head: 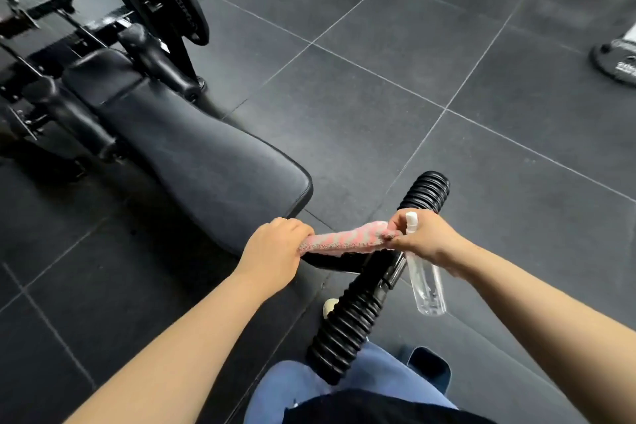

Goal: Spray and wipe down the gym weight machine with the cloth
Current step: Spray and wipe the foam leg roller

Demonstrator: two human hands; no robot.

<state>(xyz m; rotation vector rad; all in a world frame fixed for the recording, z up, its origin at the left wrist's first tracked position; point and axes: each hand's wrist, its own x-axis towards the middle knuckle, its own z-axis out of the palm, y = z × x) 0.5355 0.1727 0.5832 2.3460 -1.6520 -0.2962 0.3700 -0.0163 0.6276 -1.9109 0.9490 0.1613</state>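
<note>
Both hands, left hand [275,248] and right hand [418,237], gripping cloth [342,239] at lower centre, right clutching spray bottle [426,280] too; risks dropping it.

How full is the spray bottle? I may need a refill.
Looks nearly empty: the clear spray bottle, hanging from the right hand, shows no visible liquid line.

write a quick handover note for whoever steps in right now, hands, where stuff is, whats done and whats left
Left hand grips one end of the pink cloth.
Right hand pinches the other end and also holds the clear spray bottle, which hangs nozzle up.
The cloth is stretched over the bar between the two ribbed foam rollers, just past the end of the seat pad.
Done: cannot tell what is already wiped.
Left: likely the bar, rollers, pad and frame.
</note>
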